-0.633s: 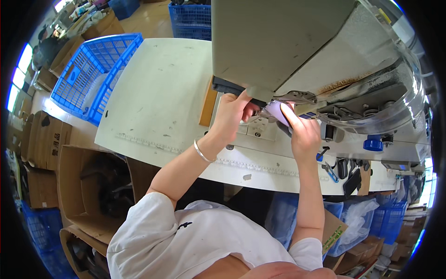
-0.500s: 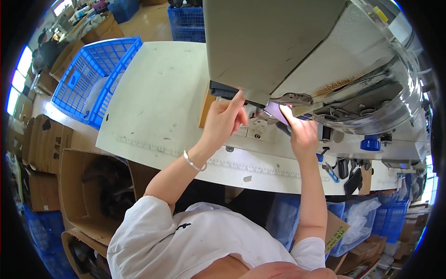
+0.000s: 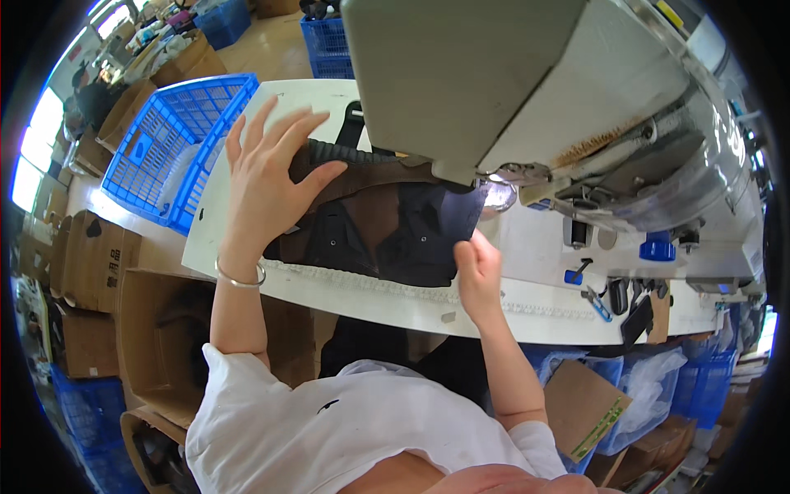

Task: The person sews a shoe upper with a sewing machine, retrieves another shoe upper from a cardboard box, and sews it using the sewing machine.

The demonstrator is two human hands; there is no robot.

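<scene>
A dark fabric piece (image 3: pixel 374 226) with sheer brown panels, navy patches, small metal eyelets and a ribbed far edge lies on the white sewing table (image 3: pixel 309 298). Its far right part runs under the head of a sewing machine (image 3: pixel 461 74), which hides the needle. My left hand (image 3: pixel 267 177), with a silver bangle on the wrist, spreads its fingers above the piece's left end. The right edge of the fabric is pinched between the thumb and fingers of my right hand (image 3: pixel 477 270). A black strap (image 3: pixel 351 125) sticks out beyond the far edge.
A blue plastic basket (image 3: pixel 169 152) stands beyond the table's left side. An open cardboard box (image 3: pixel 156 362) is at the lower left. Toward the right edge lie blue-handled snippers (image 3: pixel 598 305) and other small tools. A lamp (image 3: pixel 499 195) glows beside the machine head.
The dark fabric piece now lies spread out on the table under my hands. My left hand has moved left and opened; my right hand has come nearer and left, away from the machine head.
</scene>
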